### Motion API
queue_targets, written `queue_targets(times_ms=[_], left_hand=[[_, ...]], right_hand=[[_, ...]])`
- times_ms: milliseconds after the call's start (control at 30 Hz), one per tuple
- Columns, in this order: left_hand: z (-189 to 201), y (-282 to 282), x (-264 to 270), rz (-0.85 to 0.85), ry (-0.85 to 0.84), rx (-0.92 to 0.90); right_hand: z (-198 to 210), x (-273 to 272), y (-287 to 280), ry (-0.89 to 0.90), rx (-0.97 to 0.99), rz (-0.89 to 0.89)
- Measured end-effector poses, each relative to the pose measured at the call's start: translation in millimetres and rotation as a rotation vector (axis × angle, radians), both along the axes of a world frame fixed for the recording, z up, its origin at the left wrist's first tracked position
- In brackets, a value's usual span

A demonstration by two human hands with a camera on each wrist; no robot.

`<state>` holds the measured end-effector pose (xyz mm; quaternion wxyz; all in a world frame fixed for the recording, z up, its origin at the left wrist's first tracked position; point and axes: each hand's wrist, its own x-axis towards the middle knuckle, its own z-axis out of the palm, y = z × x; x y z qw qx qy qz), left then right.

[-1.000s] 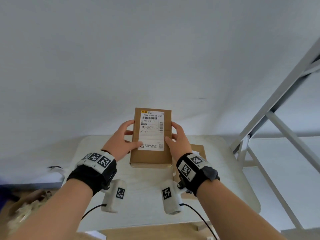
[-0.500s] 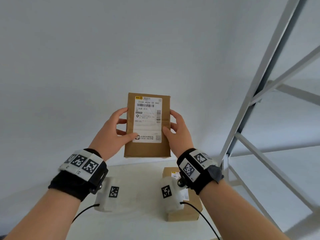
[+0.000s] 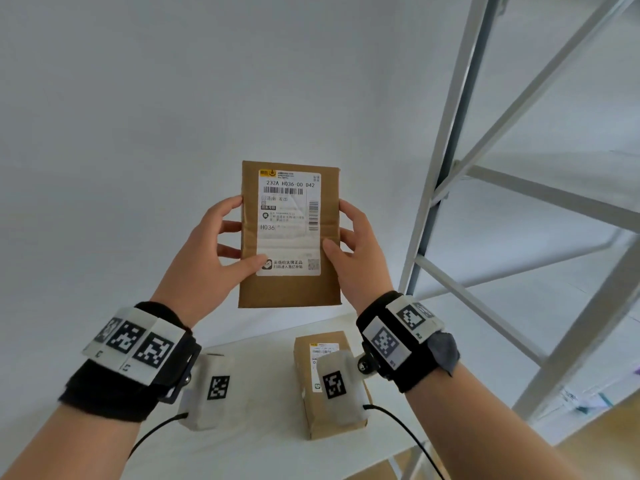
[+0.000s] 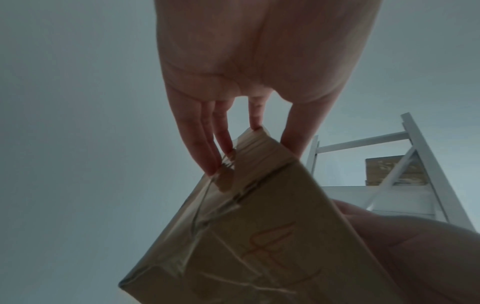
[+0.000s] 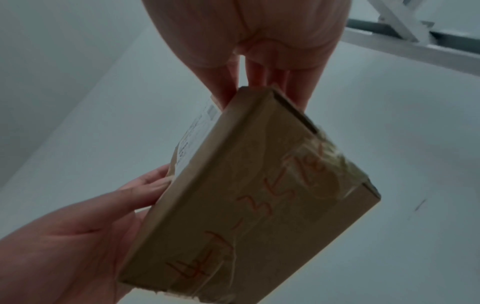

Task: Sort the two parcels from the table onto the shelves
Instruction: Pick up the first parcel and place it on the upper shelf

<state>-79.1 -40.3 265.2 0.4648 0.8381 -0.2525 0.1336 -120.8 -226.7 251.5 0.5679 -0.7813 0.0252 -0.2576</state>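
I hold a flat brown parcel (image 3: 291, 233) upright in the air with both hands, its white shipping label facing me. My left hand (image 3: 235, 240) grips its left edge, thumb on the label and fingers behind. My right hand (image 3: 343, 230) grips the right edge the same way. The wrist views show the back of the parcel (image 4: 259, 236) (image 5: 259, 195), taped and marked with red handwriting. A second brown parcel (image 3: 332, 424) lies on the white table (image 3: 263, 393) below, partly hidden by my right wrist camera.
A white metal shelf frame (image 3: 446, 140) with diagonal braces rises at the right, close to my right hand. In the left wrist view a brown box (image 4: 384, 170) sits on one of its shelves. A plain white wall is behind the held parcel.
Both hands have raised the parcel from just above the table to well above it. The view has swung up and right, bringing the shelf frame closer.
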Motion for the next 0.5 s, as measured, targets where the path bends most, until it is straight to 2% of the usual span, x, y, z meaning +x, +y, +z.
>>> queue_targets(times_ms=[267, 500], left_hand=[[22, -48, -46, -0.091, -0.074, -0.004], [34, -120, -119, -0.174, -0.117, -0.020]], right_hand=[[16, -57, -48, -0.074, 0.024, -0.065], [30, -145, -118, -0.123, 0.023, -0.123]])
